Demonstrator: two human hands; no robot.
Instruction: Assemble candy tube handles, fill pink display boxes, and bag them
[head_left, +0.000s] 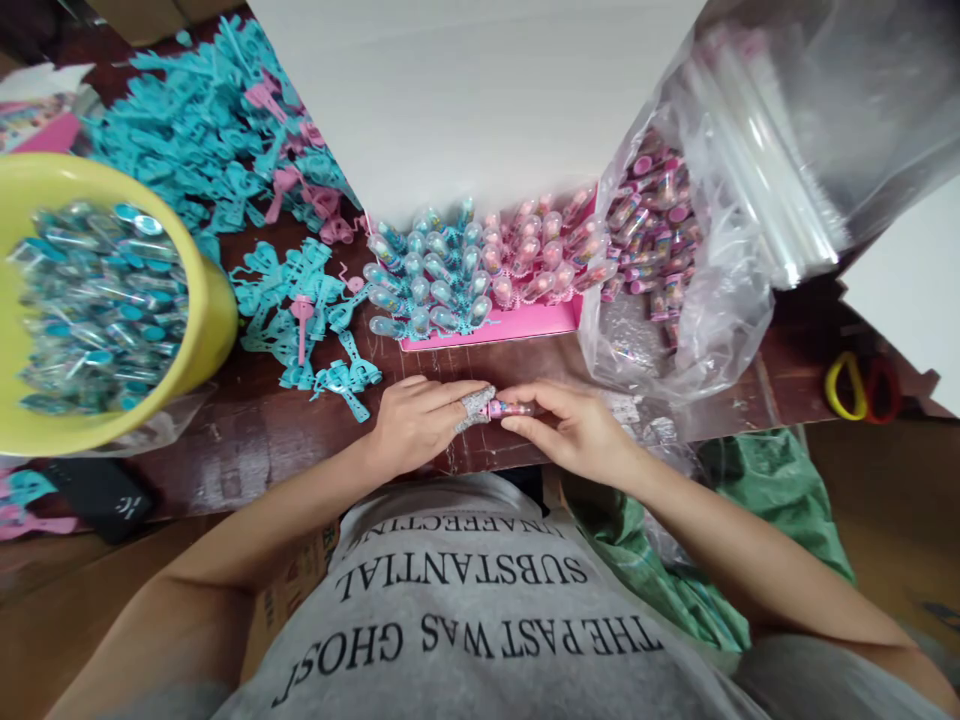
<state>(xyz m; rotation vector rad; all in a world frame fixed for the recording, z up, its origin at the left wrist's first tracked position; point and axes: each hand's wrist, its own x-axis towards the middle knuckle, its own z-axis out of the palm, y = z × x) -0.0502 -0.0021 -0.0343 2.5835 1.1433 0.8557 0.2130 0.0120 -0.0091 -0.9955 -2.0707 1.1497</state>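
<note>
Low over the table's near edge, my right hand [580,428] pinches a small clear pink capsule tube [511,409] between thumb and fingers. My left hand [420,418], with grey wrapping around its fingertips, closes on the tube's pink end from the other side. The tube lies roughly level between both hands. Just beyond them, a pink box [495,328] holds upright rows of blue-capped capsules [427,275] and pink capsules [536,250].
A yellow tub [214,310] of blue-ended tubes stands left. Blue plastic pieces [195,120] pile behind it. At right are a plastic bag [720,340] with pink tubes [660,230], clear plastic sleeves [772,170] and scissors [846,385]. A black phone-like object [101,497] lies front left.
</note>
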